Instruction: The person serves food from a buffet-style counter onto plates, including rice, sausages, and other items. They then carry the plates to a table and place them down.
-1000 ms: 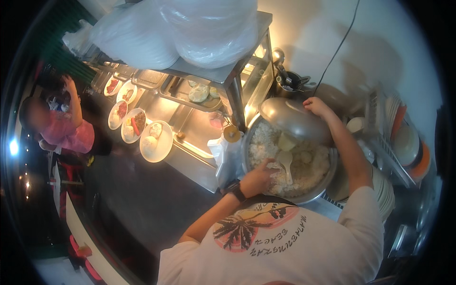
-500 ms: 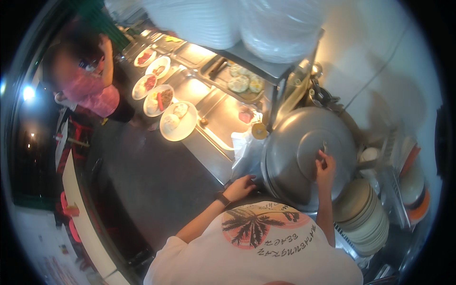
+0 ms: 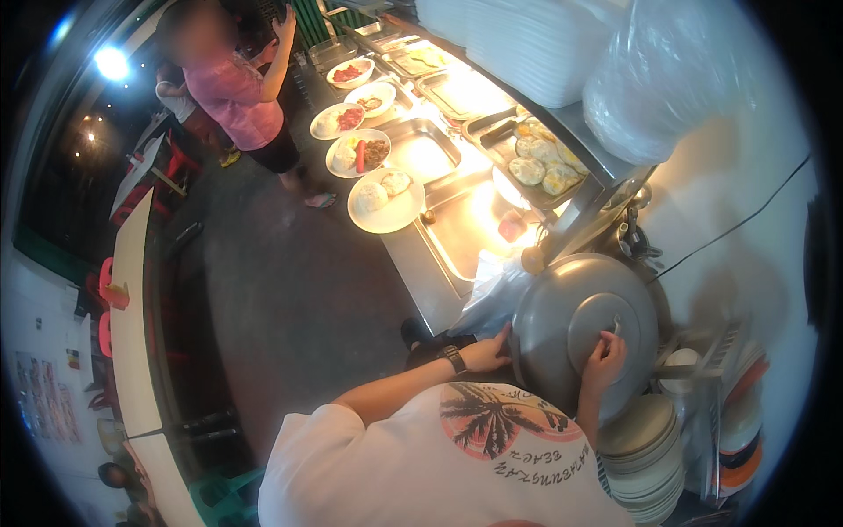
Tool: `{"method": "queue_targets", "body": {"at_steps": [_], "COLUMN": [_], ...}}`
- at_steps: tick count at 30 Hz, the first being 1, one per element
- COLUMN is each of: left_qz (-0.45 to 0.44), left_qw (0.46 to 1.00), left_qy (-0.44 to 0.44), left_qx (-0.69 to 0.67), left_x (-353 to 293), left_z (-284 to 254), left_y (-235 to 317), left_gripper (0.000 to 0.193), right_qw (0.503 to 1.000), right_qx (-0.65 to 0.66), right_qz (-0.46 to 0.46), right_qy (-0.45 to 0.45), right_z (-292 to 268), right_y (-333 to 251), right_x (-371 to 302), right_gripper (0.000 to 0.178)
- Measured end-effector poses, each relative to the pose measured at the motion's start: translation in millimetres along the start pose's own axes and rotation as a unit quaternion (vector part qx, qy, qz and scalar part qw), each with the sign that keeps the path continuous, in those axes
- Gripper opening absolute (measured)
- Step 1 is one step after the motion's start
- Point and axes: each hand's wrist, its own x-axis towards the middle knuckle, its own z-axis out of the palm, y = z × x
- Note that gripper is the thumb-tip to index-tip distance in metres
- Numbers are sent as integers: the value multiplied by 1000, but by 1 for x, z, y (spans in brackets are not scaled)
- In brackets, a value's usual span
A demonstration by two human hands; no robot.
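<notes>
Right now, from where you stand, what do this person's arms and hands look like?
The left hand and right hand are both without gloves. A dark watch or band circles the left wrist; none shows on the right. The white shirt has a short left sleeve that leaves the forearm uncovered.

Pot lid (image 3: 559, 309)'s plain silvery grey, T-shirt (image 3: 386, 457)'s white with a black palm print (image 3: 481, 420) over pinky-orange, stacked plates (image 3: 648, 465) kinda cream.
</notes>
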Motion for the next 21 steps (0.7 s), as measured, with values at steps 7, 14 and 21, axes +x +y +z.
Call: {"method": "queue_targets", "body": {"at_steps": [7,14,21], "left_qz": [-20,-131,-196], "left_qw": [975,957,949], "left_qy": [-214,-255,-200], "left_qx": [57,54,144], "left_x": [-26,-60,-69], "left_z": [-24,-40,-33], "left_y": [-11,-46,-121], "left_gripper": [49,58,57], "right_qw": [992,996,990], "right_qx": [3,9,11], "right_qz": [-16,-31,-68], "right_qy": [126,81,120], "right_z": [-3,8,5], "right_y": [-10,7,9], "right_x": [-4,2,-9], "right_gripper": [35,39,36]}}
